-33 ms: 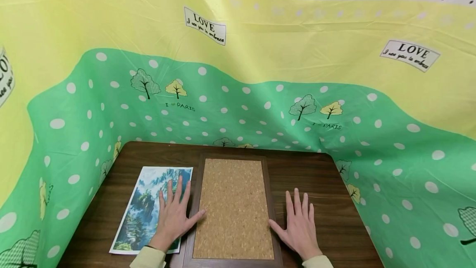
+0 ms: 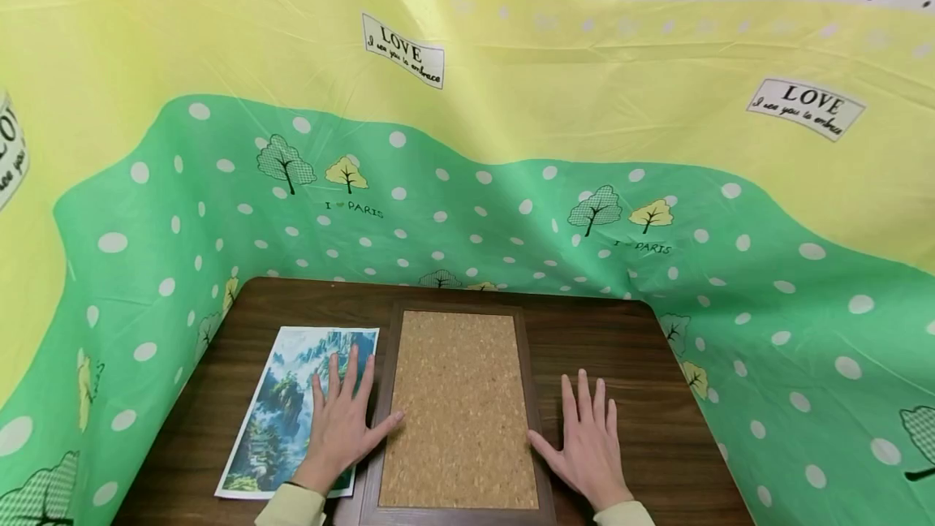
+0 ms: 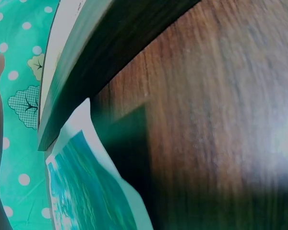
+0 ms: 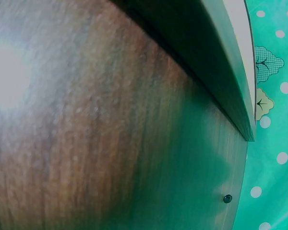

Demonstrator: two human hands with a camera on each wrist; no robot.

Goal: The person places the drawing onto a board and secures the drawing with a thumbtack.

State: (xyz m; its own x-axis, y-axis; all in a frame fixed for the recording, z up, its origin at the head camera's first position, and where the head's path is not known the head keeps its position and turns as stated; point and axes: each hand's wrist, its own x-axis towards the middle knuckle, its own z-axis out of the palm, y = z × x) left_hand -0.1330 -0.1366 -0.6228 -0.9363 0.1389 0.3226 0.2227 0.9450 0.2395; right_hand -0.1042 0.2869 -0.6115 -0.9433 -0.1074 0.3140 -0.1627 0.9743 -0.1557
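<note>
A cork board (image 2: 460, 412) in a dark brown wooden frame (image 2: 527, 364) lies upright-format in the middle of the table. To its left is a sheet with a misty mountain landscape print (image 2: 281, 396) and a white border. My left hand (image 2: 340, 426) is spread over the right part of that print, its thumb reaching across the frame's left side. Fingers apart, my right hand (image 2: 587, 449) is just right of the board, thumb tip at the frame's right side. Neither hand grips anything. In the left wrist view, the print's corner (image 3: 81, 115) rises beside the frame's side wall (image 3: 110, 48).
The dark wood-grain table (image 2: 621, 339) has rounded far corners. Green and yellow cloth (image 2: 482, 209) with dots and trees hangs round it on the far side, left and right. In the right wrist view, a small black round thing (image 4: 227, 198) sits near the table's edge.
</note>
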